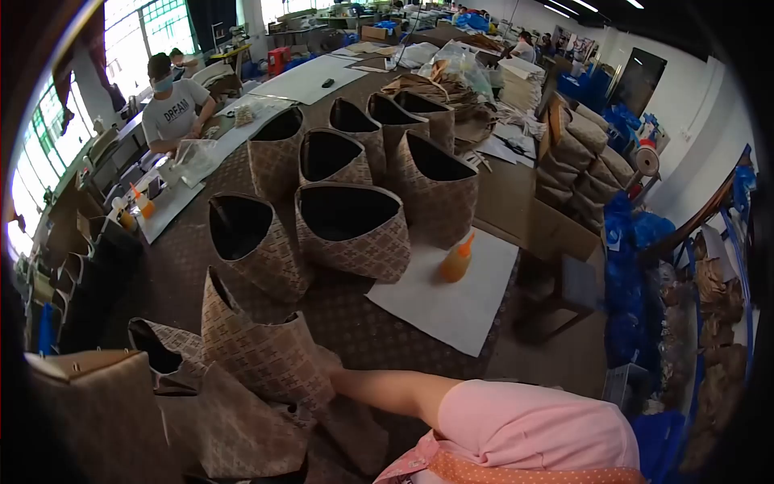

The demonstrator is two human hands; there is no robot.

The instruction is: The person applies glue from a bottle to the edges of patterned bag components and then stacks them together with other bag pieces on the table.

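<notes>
From the pink sleeve (pixel 532 427), my right arm reaches left to a brown patterned bag body (pixel 258 347) in the lower left of the head view. Around my right hand (pixel 342 381), only the wrist end shows; the fingers are hidden at the bag's side. My left hand is not in view. Beneath and beside this bag body lie another patterned bag body (pixel 181 343) with a dark opening and a plainer brown piece (pixel 242 419). Several similar bag bodies with black linings stand on the table, one of the nearest being a wide one (pixel 355 242).
A squeeze bottle (pixel 456 262) with an orange tip stands on a white sheet (pixel 435 315). Another orange bottle (pixel 143 203) is at the far left. A stool (pixel 576 282) stands right of the table. A masked person (pixel 173 109) works across it.
</notes>
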